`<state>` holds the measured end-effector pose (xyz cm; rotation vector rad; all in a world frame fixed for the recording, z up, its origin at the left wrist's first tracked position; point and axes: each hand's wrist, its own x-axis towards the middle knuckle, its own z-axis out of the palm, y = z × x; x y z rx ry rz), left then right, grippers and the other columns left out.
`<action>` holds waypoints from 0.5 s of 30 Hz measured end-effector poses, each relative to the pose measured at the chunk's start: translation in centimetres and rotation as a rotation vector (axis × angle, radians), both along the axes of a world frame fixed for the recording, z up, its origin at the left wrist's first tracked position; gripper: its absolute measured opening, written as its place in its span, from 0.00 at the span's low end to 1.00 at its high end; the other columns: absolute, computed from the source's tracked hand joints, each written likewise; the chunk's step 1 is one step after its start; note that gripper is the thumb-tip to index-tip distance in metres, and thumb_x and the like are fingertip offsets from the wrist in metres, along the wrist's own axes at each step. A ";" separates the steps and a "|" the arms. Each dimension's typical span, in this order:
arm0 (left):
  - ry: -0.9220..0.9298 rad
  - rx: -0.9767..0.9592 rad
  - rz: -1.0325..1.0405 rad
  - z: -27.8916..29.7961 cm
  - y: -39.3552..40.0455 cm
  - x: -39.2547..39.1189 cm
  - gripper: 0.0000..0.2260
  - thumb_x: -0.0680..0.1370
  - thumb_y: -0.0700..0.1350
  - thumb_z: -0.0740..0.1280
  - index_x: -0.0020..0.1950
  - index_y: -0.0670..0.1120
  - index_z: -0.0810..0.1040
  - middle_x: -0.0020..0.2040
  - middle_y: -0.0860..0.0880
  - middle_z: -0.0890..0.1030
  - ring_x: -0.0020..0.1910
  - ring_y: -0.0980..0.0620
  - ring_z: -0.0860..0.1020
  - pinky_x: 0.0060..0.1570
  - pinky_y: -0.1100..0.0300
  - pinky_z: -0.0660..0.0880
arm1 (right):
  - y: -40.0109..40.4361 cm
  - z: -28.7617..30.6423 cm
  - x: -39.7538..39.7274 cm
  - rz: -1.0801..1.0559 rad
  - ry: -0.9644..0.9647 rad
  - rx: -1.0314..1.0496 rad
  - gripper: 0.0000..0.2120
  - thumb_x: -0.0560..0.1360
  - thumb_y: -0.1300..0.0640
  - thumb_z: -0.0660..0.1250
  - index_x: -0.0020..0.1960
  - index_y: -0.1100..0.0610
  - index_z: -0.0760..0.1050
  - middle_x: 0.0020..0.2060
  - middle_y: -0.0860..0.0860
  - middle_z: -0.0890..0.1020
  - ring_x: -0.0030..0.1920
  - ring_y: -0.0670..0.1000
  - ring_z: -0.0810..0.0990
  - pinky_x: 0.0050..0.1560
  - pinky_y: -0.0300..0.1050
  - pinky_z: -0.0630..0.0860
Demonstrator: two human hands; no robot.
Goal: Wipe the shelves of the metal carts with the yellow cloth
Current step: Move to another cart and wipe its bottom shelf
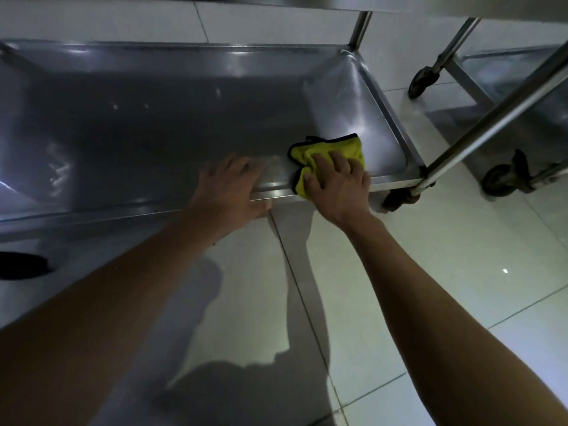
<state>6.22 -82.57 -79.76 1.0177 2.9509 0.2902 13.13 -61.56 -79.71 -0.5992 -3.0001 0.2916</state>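
Lower cart shelf [159, 124], near rim: your right hand [338, 186] presses the yellow cloth [332, 150], fingers spread; your left hand [229, 192] beside it, flat, fingers relaxed.

Shiny metal shelf [172, 124], fuzzy cloth [335, 149].

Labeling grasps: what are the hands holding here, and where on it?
Right hand presses the yellow cloth at its near edge on the shelf's front rim. Left hand rests on that rim, holding nothing.
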 end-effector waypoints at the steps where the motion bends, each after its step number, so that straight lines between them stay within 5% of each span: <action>1: 0.000 -0.008 0.024 0.0 -2.0 -0.2 0.33 0.73 0.65 0.67 0.74 0.51 0.68 0.70 0.48 0.70 0.72 0.44 0.64 0.69 0.42 0.62 | -1.7 0.0 -0.2 0.016 -0.003 0.004 0.23 0.80 0.39 0.54 0.74 0.42 0.64 0.75 0.50 0.63 0.74 0.62 0.60 0.71 0.59 0.58; 8: -0.050 -0.096 0.122 1.9 -13.7 -1.4 0.35 0.70 0.68 0.67 0.72 0.50 0.70 0.71 0.47 0.71 0.71 0.44 0.66 0.64 0.46 0.66 | -15.1 -0.1 -1.8 0.242 -0.014 0.011 0.24 0.80 0.39 0.54 0.75 0.41 0.63 0.77 0.48 0.61 0.75 0.61 0.56 0.73 0.59 0.55; 15: -0.072 -0.120 0.179 1.9 -21.9 -0.1 0.27 0.74 0.60 0.66 0.70 0.50 0.72 0.68 0.47 0.74 0.67 0.42 0.70 0.60 0.46 0.69 | -23.8 0.1 -2.9 0.397 -0.041 0.105 0.24 0.80 0.40 0.55 0.74 0.42 0.63 0.75 0.48 0.62 0.73 0.60 0.59 0.67 0.58 0.59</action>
